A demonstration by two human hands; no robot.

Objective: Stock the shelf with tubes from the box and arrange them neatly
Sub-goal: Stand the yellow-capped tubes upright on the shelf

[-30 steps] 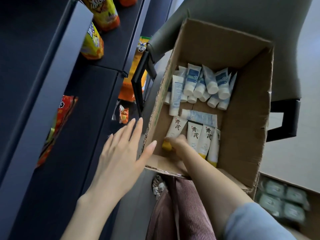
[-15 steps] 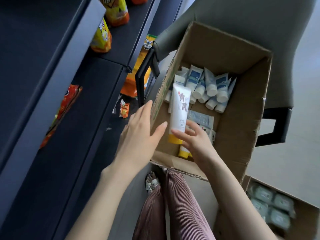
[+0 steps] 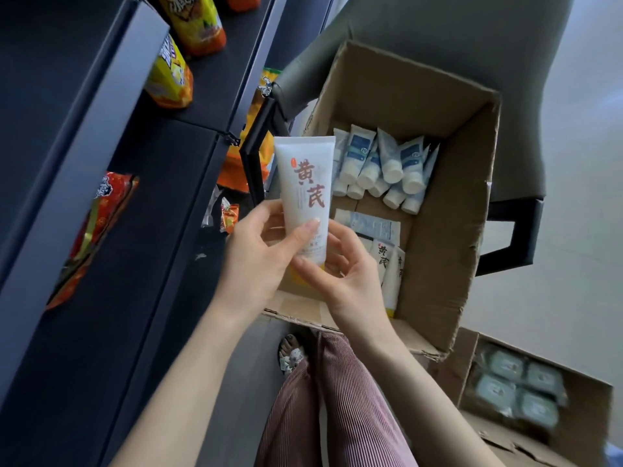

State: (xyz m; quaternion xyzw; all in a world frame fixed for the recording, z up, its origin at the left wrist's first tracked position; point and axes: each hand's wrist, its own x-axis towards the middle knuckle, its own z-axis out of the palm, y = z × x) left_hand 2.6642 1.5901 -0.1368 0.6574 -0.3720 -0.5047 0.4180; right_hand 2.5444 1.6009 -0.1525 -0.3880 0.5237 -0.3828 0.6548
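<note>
A white tube [image 3: 306, 183] with red characters and a yellow cap is held upright in front of me, cap end down. My left hand [image 3: 266, 257] grips its lower part, thumb across the front. My right hand [image 3: 350, 274] holds the cap end from the right. Behind them stands an open cardboard box [image 3: 448, 210] on a chair. It holds several blue-and-white tubes [image 3: 384, 166] at the far end and more white tubes with yellow caps [image 3: 391, 267] at the near end. The dark shelf [image 3: 145, 237] is on my left.
Snack bags lie on the shelf: yellow ones [image 3: 172, 75] at the top, a red one [image 3: 94, 230] lower down, orange ones [image 3: 246, 163] beside the box. A grey chair [image 3: 472, 45] carries the box. A second carton of wrapped packs [image 3: 519, 392] sits at bottom right. My leg in striped trousers [image 3: 337, 399] is below.
My right hand lifted a yellow-capped tube out of the box and raised it. My left hand came over from the box's edge and closed on the tube too.
</note>
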